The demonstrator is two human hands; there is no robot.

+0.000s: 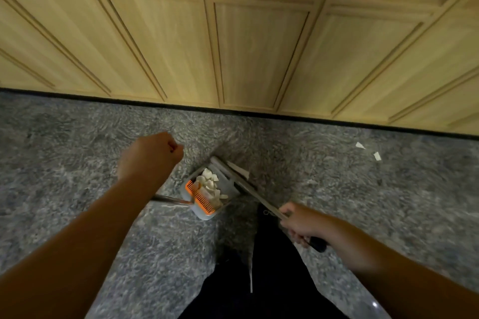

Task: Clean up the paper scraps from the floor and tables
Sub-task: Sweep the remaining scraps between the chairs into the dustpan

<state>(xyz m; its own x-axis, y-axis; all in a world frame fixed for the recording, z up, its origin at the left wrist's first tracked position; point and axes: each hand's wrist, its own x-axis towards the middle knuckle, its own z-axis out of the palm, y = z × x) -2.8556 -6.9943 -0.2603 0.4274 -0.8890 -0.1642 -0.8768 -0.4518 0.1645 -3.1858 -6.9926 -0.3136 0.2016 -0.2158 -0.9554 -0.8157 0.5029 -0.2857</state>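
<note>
A grey carpet (77, 137) runs up to a wall of pale wooden cabinets (259, 54), and on it, between the two arms, stands a grey dustpan (207, 212) with an orange comb edge, already holding a heap of paper scraps (210, 184). Two loose scraps (368, 150) lie well off to the right near the cabinets, nearer the right hand (300, 223), which grips the broom (248, 184), its long handle slanting from that hand toward the pan. The left hand (153, 155) is raised in a fist, apparently around the dustpan's upright handle, though what it grasps is hidden.

white paper scraps (210, 186) sitting piled in the grey dustpan (207, 215), two more scraps (368, 150) lying loose on the carpet off right
</note>
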